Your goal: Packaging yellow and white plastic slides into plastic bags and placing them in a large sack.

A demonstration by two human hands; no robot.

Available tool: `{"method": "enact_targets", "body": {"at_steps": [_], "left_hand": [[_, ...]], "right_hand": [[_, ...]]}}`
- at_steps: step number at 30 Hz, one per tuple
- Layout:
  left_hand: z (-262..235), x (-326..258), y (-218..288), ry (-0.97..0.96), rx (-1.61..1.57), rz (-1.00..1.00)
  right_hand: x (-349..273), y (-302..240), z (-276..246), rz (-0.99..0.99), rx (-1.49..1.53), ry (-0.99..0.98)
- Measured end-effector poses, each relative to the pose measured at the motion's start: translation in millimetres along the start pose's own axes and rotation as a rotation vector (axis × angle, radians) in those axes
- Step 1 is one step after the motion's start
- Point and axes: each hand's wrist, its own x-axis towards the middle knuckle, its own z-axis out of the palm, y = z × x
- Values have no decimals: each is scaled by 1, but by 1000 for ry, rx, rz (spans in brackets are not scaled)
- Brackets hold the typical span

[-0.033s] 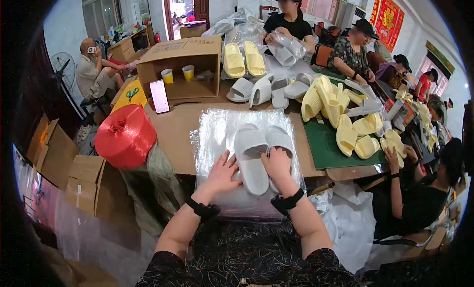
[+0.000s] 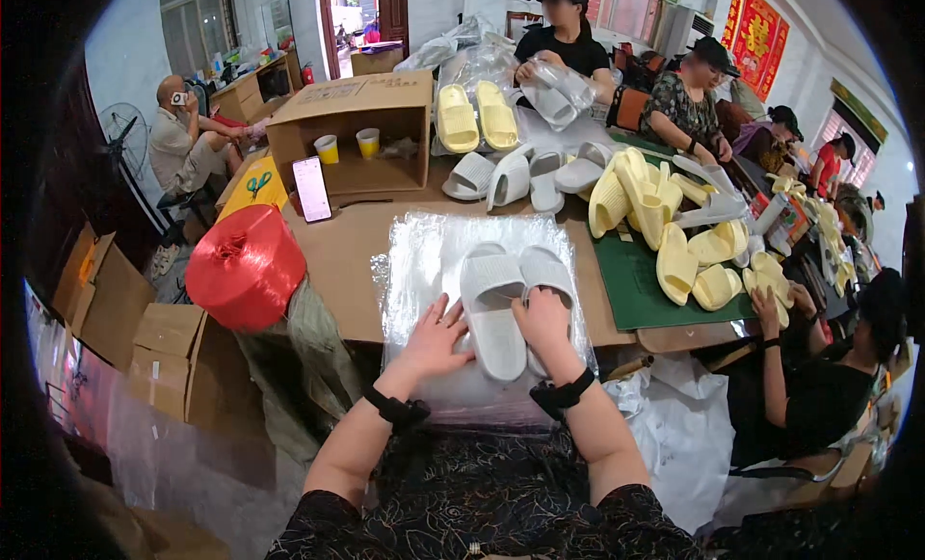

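- The slipper pair (image 2: 495, 343) lies on plastic (image 2: 414, 256), at the tabletop's (image 2: 342, 252) near edge.
- Behind, to the left, stands a box (image 2: 347, 95); cups (image 2: 367, 143) inside.
- Phone (image 2: 311, 189) at the box's front left corner.
- Roll (image 2: 246, 268) left of the plastic; scissors (image 2: 258, 182) behind it.
- Mat (image 2: 626, 300) on the right, under piled slippers (image 2: 677, 268).

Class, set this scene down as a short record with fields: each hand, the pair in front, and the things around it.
Left hand: spread on the clear plastic, beside the left grey slipper
Right hand: at the opening of the right grey slipper; grip unclear
Grey pair: side by side, soles down
Green mat: right of the plastic, yellow slippers on it
Carton: open-fronted, two cups inside
Phone: screen lit
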Motion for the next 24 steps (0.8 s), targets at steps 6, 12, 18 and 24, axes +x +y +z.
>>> {"method": "enact_targets", "body": {"at_steps": [6, 12, 18, 24], "left_hand": [[-6, -1, 0, 9, 7, -2], [-13, 30, -21, 167, 119, -61], [-37, 36, -17, 345, -10, -28], [-28, -24, 4, 129, 22, 150]], "right_hand": [[-15, 43, -19, 145, 172, 120], [-56, 57, -60, 207, 226, 357], [-76, 75, -73, 187, 372, 486], [-83, 72, -91, 177, 462, 458]]}}
